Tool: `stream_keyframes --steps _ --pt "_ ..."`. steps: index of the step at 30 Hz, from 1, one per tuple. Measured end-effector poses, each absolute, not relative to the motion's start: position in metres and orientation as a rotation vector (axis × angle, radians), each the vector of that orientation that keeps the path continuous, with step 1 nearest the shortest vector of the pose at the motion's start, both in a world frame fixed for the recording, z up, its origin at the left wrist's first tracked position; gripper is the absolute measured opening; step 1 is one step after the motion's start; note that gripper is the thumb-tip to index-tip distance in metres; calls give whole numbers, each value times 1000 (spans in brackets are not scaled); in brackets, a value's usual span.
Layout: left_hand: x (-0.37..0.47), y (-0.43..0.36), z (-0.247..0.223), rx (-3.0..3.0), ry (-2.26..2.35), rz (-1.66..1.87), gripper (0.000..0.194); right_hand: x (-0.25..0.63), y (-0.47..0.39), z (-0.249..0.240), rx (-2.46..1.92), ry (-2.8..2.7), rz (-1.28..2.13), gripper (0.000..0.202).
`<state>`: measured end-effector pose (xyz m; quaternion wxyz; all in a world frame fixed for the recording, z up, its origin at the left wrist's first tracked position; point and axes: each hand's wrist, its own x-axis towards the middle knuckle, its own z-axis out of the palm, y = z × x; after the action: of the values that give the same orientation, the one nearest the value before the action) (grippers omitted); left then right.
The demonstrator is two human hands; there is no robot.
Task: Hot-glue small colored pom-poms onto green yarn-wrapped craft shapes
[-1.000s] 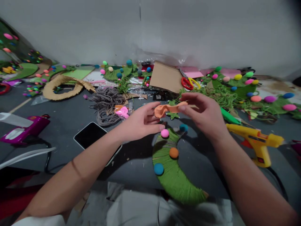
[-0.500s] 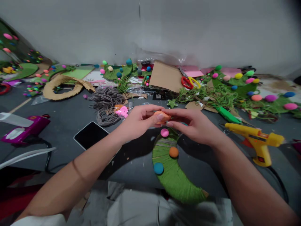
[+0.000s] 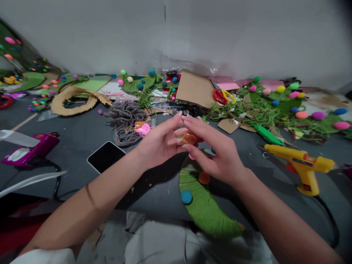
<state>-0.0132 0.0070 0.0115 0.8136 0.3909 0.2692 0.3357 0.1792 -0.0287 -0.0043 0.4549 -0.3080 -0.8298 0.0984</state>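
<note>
My right hand (image 3: 216, 148) has an orange lump (image 3: 191, 138), which looks like modelling clay, between its thumb and fingers. My left hand (image 3: 165, 141) faces it with fingers stretched and apart; its fingertips reach the lump and the right fingertips. Below my hands lies a crescent wrapped in green yarn (image 3: 209, 209). On the crescent sit a blue ball (image 3: 186, 197), an orange ball (image 3: 204, 178) and a pink one (image 3: 191, 156), partly hidden by my right hand.
To the right lies a yellow glue gun (image 3: 299, 161) with a black cord, near a green brush (image 3: 269, 135). A phone (image 3: 106, 157), grey yarn (image 3: 125, 121) and a cardboard ring (image 3: 62, 104) are on the left. Scissors (image 3: 222, 97) rest on cardboard behind.
My left thumb has come away from the orange lump and the left fingers have straightened. My right hand has shifted slightly left and turned over the lump, covering part of the pink ball.
</note>
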Motion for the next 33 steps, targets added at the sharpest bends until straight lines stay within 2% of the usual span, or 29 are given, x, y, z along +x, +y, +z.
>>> stream_keyframes --steps 4,9,12,14,19,24,30,33 --pt "-12 9 9 803 573 753 26 187 -25 -5 -834 -2066 246 55" --pt "-11 11 3 866 624 770 30 193 -21 -8 -838 -2081 444 79" --pt "-14 13 0 906 686 773 33 195 -20 -7 -828 -2085 498 85" --pt "-18 15 0 951 662 753 29 199 -19 -5 -831 -2077 418 78" --pt "-23 17 3 1060 613 659 29 210 -17 -3 -802 -2105 245 35" --pt "-19 15 1 1186 753 727 36 206 -18 -6 -822 -2147 98 26" --pt "-18 17 -4 1233 757 753 33 208 -18 -5 -833 -2167 134 34" --pt "-20 18 -2 1210 730 771 34 213 -17 -1 -862 -2125 179 55"
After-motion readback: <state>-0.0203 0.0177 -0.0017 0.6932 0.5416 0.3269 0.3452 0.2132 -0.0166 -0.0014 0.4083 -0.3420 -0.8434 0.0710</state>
